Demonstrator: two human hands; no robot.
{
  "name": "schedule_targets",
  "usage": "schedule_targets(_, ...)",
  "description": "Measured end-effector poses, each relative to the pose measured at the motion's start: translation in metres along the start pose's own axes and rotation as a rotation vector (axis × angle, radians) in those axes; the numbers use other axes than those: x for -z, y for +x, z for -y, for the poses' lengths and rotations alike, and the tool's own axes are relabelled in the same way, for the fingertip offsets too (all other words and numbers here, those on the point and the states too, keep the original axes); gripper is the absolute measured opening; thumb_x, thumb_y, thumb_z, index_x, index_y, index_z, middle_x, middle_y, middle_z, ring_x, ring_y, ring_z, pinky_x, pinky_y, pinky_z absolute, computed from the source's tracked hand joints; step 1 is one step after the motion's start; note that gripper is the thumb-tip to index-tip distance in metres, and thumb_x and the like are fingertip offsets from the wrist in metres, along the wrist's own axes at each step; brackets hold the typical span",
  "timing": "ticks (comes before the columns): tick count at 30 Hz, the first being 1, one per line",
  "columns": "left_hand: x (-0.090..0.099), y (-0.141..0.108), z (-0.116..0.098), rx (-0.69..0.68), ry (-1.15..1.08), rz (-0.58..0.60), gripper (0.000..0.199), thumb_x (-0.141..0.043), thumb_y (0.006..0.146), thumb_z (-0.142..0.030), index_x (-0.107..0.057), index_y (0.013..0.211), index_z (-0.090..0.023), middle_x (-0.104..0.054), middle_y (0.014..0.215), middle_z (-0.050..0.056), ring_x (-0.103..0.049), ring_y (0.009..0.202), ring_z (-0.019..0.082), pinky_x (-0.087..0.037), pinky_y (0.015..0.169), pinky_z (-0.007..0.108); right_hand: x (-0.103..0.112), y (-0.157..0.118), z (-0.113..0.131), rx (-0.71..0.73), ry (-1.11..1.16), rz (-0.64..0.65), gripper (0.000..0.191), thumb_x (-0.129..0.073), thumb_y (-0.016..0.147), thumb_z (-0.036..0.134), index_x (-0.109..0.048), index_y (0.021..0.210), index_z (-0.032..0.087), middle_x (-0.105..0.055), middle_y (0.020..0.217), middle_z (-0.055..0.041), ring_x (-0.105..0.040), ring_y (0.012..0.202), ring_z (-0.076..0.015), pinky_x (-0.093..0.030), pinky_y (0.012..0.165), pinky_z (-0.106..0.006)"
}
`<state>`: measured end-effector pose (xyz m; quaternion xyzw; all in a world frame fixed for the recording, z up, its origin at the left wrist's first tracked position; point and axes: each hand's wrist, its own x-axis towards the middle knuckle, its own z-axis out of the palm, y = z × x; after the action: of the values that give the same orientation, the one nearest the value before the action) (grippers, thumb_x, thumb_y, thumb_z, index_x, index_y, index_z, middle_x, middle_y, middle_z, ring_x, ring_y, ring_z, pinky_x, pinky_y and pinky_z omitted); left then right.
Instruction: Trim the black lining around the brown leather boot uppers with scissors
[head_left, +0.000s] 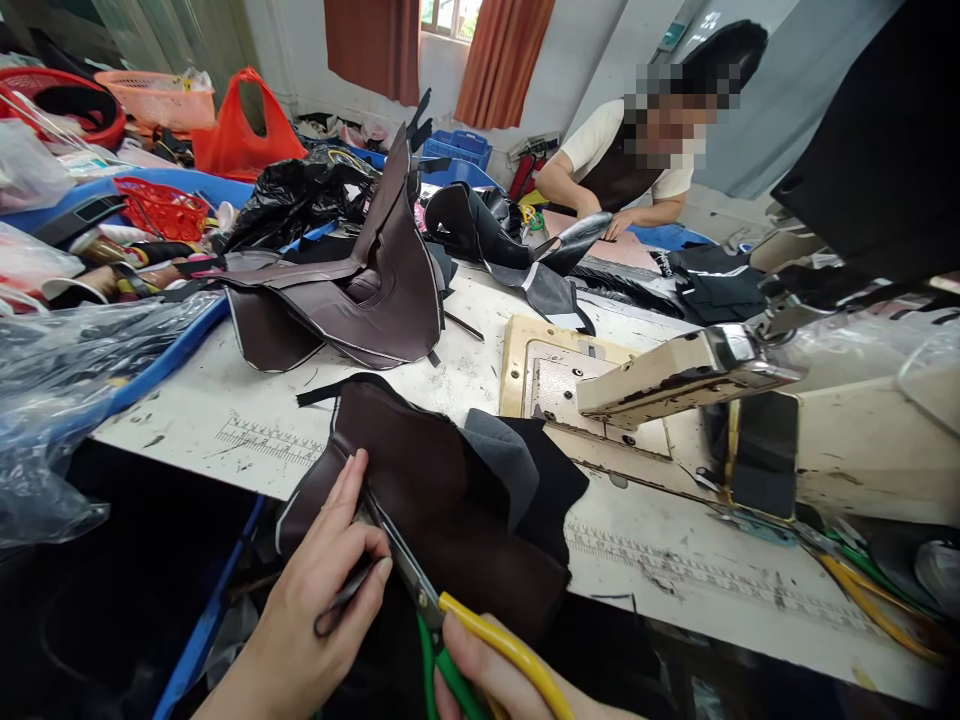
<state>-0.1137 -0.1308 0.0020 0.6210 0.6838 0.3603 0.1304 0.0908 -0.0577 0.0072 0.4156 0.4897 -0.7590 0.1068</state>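
We have one brown leather piece (442, 500) lying at the near edge of the surface (465, 370), our left hand (315, 610) pinching its edge flat while our right hand (487, 680) grips one pair of scissors (420, 590), blades at the leather just beside the left fingers. We judge a clean trim wants the edge kept taut and fingertips off the blades. Beyond the hands lie two more leather pieces and one sewing machine (690, 370).
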Motion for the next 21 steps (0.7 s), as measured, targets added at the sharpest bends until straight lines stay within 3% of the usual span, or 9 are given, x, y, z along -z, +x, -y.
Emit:
schedule_targets(3,0.001,0.000,-0.001,0.029,-0.018,0.018,0.010,-0.050,0.091,-0.019,-0.058,0.086,-0.021,-0.024,0.160,0.009,-0.024,0.145,0.031,-0.048,0.102,0.037,0.004,0.006,0.011,0.076,-0.031,0.124,0.072,-0.031,0.091,0.072,-0.057,0.059,0.013,-0.044,0.048,0.0014,-0.042,0.046,-0.0067,-0.030,0.047,-0.019)
schedule_targets(6,0.002,0.000,-0.004,0.119,-0.044,0.074,0.012,-0.049,0.092,-0.021,-0.058,0.084,-0.021,-0.012,0.163,0.007,-0.015,0.147,0.032,-0.044,0.105,0.041,0.008,0.010,0.018,0.084,-0.048,0.160,0.072,-0.032,0.090,0.073,-0.057,0.058,0.013,-0.043,0.045,0.0014,-0.040,0.042,-0.0061,-0.028,0.044,-0.018)
schedule_targets(11,0.001,0.000,-0.007,0.187,-0.097,0.091,0.012,-0.049,0.091,-0.022,-0.059,0.085,-0.020,0.001,0.164,0.005,0.003,0.148,0.034,-0.028,0.113,0.053,0.009,0.018,0.027,-0.079,0.069,0.199,0.076,-0.034,0.079,0.084,-0.055,0.057,0.014,-0.041,0.039,0.0023,-0.036,0.032,-0.0058,-0.028,0.034,-0.017)
schedule_targets(14,0.002,0.000,-0.005,0.211,-0.152,0.076,0.013,-0.050,0.091,-0.024,-0.060,0.084,-0.020,0.000,0.164,0.005,0.002,0.148,0.035,-0.025,0.113,0.055,0.016,0.021,0.033,-0.142,0.179,0.265,0.072,-0.039,0.080,0.081,-0.053,0.055,0.014,-0.038,0.036,0.0034,-0.034,0.026,-0.0056,-0.025,0.028,-0.017)
schedule_targets(18,0.004,-0.001,-0.003,0.256,-0.272,0.062,0.016,-0.050,0.091,-0.026,-0.059,0.080,-0.020,-0.002,0.164,0.005,0.000,0.148,0.034,-0.020,0.115,0.055,0.028,0.023,0.041,-0.225,0.360,0.456,0.070,-0.034,0.086,0.074,-0.054,0.055,0.014,-0.037,0.035,0.0034,-0.034,0.025,-0.0068,-0.021,0.024,-0.016)
schedule_targets(21,0.005,-0.001,-0.003,0.294,-0.339,0.055,0.019,-0.049,0.092,-0.029,-0.060,0.079,-0.020,-0.001,0.163,0.005,-0.001,0.149,0.033,-0.019,0.116,0.053,0.028,0.028,0.042,-0.229,0.382,0.455,0.070,-0.034,0.088,0.071,-0.057,0.058,0.012,-0.038,0.037,0.0029,-0.035,0.026,-0.0069,-0.024,0.023,-0.015)
